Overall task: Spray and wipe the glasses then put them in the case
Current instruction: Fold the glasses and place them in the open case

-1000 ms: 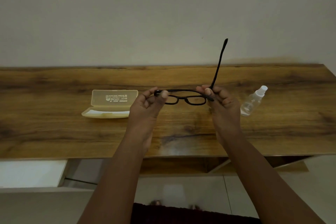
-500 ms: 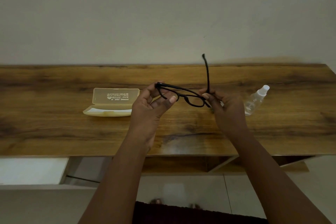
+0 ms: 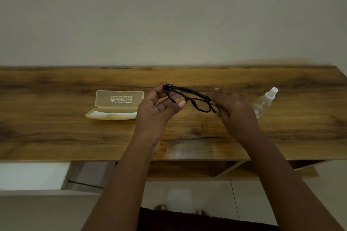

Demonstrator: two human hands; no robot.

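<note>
Black-framed glasses [image 3: 195,99] hang just above the wooden table [image 3: 56,133], both arms folded in. My left hand [image 3: 159,108] grips their left end between thumb and fingers. My right hand [image 3: 232,110] holds the right end, its fingers curled over the folded arm. A pale yellow case [image 3: 116,106] lies open to the left of my hands, lid standing up, something white inside. A small clear spray bottle [image 3: 264,102] lies on its side to the right, partly behind my right hand.
The table runs along a plain wall [image 3: 169,15]. Below its front edge are an open shelf [image 3: 187,169] and a white drawer front [image 3: 32,175]. Pale floor tiles [image 3: 206,197] show near the bottom.
The glasses' right arm, which stood straight up, has been folded down against the frame by my right hand. The glasses tilted and dropped a little. Case and bottle stayed put.
</note>
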